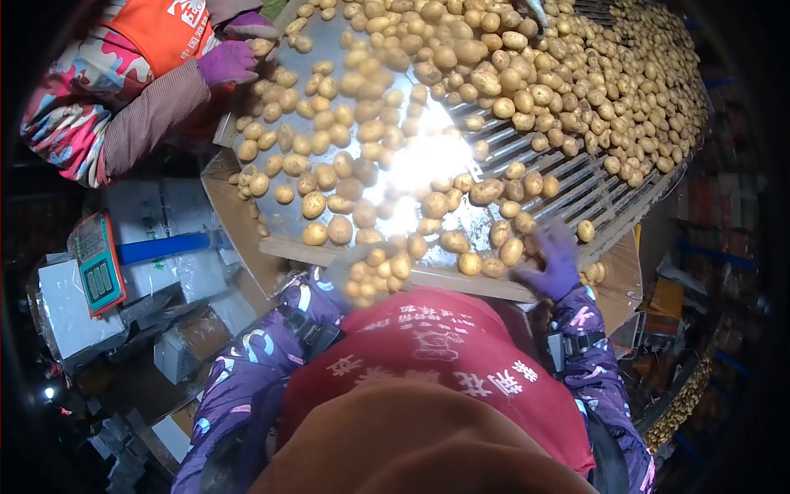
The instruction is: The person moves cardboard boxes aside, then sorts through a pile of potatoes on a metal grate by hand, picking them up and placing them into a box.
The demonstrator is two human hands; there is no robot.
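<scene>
My right hand [555, 262], in a purple glove, is over the near edge of the sorting table [387, 262] with its fingers spread. Several potatoes [511, 250] lie just left of its fingertips, and a single potato [585, 231] sits to its right on the slats. A blur covers my left hand [350, 262] at the table's front edge, so its finger position cannot be made out. Beside it, close to my apron, is a cluster of smaller potatoes [374, 278].
A large heap of potatoes [592, 90] covers the far right, above metal slats [568, 193]. Across the table at left, another person's purple-gloved hand [228, 62] is by the potatoes. A scale display [100, 267] and cardboard boxes [239, 222] stand left; another box [621, 276] is right.
</scene>
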